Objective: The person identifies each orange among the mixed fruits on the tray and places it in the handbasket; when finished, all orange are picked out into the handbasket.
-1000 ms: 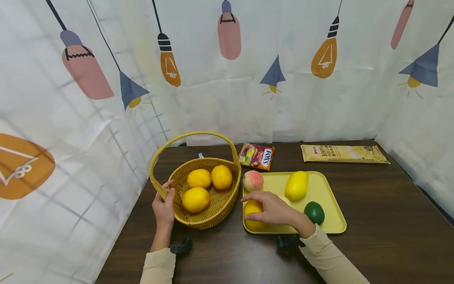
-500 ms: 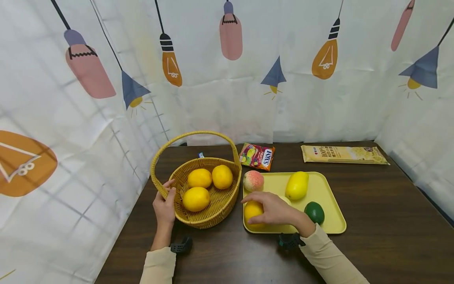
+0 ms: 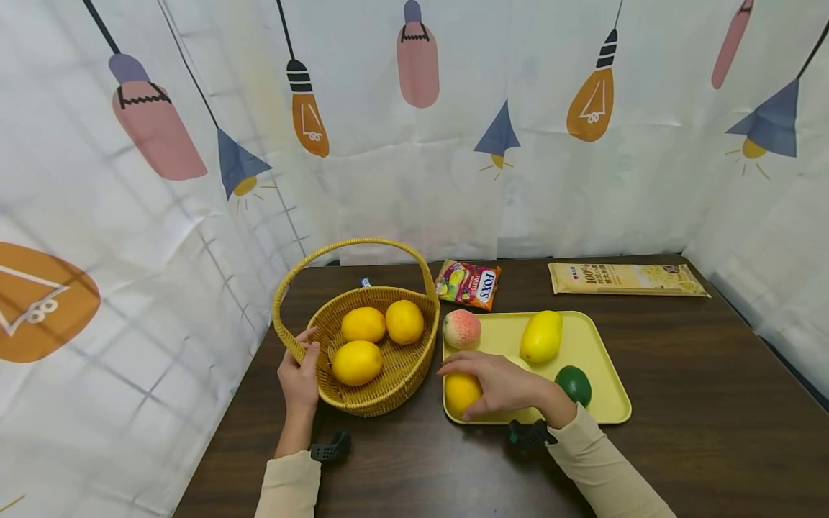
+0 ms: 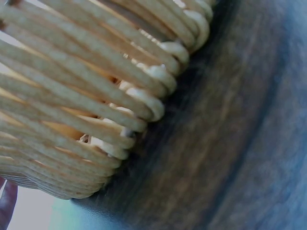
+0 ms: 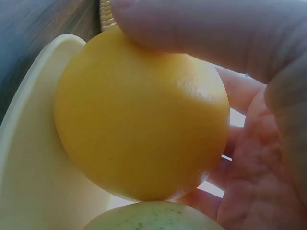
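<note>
My left hand (image 3: 299, 381) grips the left side of a yellow wicker basket (image 3: 388, 403), where the handle meets the rim. Three yellow-orange fruits, one lemon-shaped (image 3: 358, 363), lie inside it. In the left wrist view the woven wall (image 4: 72, 91) stands on the table, with a fingertip at the lower left corner. My right hand (image 3: 508, 387) curls round an orange (image 3: 461, 393) in the near left corner of a pale yellow tray (image 3: 605, 406). The right wrist view has the thumb laid over the orange (image 5: 139, 115) and the other fingers behind it, partly hidden.
The tray also bears a peach (image 3: 462, 329), a lemon-yellow fruit (image 3: 542, 337), a dark green avocado (image 3: 573, 385) and a pale fruit (image 5: 153, 218) touching the orange. Behind lie a red Fox's candy bag (image 3: 468, 285) and a long beige packet (image 3: 628, 280). Printed curtains hang beyond the table.
My right thumb has shifted down along the near side of the orange, uncovering more of it. My left hand and the basket have stayed in place.
</note>
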The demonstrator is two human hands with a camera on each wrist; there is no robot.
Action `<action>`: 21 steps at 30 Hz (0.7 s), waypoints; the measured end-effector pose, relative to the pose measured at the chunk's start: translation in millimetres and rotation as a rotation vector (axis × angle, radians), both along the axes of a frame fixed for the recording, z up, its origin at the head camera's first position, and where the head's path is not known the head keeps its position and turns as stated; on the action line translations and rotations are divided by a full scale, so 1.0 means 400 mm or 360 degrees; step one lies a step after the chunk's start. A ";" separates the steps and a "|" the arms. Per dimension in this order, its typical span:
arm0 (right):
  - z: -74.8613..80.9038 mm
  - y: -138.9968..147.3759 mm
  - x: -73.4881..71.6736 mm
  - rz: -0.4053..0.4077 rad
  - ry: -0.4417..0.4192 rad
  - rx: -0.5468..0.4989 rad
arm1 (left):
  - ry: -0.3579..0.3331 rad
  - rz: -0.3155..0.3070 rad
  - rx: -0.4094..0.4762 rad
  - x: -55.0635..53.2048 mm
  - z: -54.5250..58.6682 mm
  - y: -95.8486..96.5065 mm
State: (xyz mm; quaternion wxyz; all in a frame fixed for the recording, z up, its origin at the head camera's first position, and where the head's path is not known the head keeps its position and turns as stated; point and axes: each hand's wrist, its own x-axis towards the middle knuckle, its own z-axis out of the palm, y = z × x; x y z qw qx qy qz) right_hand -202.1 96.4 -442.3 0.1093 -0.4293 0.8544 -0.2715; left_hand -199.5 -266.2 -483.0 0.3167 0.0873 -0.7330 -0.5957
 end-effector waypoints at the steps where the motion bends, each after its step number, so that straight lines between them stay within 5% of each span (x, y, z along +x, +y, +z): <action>1: 0.000 -0.001 0.000 -0.0001 0.0003 -0.0002 | 0.0000 0.0000 0.0001 0.000 0.000 -0.001; 12: -0.008 -0.012 0.005 -0.0085 0.0102 0.0008 | -0.0002 -0.0003 -0.0009 0.000 -0.002 -0.001; 21: -0.009 -0.014 -0.001 -0.0153 0.0115 -0.0155 | -0.0004 -0.0002 -0.0018 -0.001 -0.002 -0.001</action>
